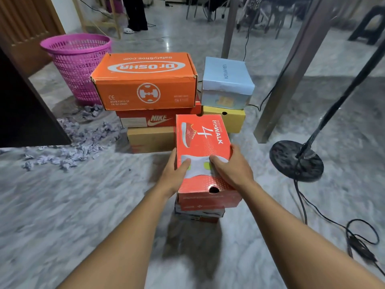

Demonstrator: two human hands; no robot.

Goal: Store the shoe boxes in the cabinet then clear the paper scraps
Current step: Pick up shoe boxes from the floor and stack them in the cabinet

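Left hand [174,174]: thumb laid on the lid, the other fingers [173,157] pressed to the left wall of the red box [203,138]. Right hand [231,170]: thumb on the lid, fingers draped over the right edge. Both hands clasp the box between them. Whether it is lifted yet cannot be told.

The red box lies directly under the fingers, on top of a short stack [199,213] on the floor [83,195]. Its long axis runs away from the person, and both hands hold the near half, about equally close.

Just beyond stand the remaining boxes: an orange box [145,80] over a Nike box [145,120] and a brown box [150,139], and a pale blue box [227,82] on a yellow box [231,119].

The dark opening [20,111] at far left is judged to be the cabinet, so the carry goes leftward. Paper scraps [79,142] lie across that path, beside a pink basket [77,63].
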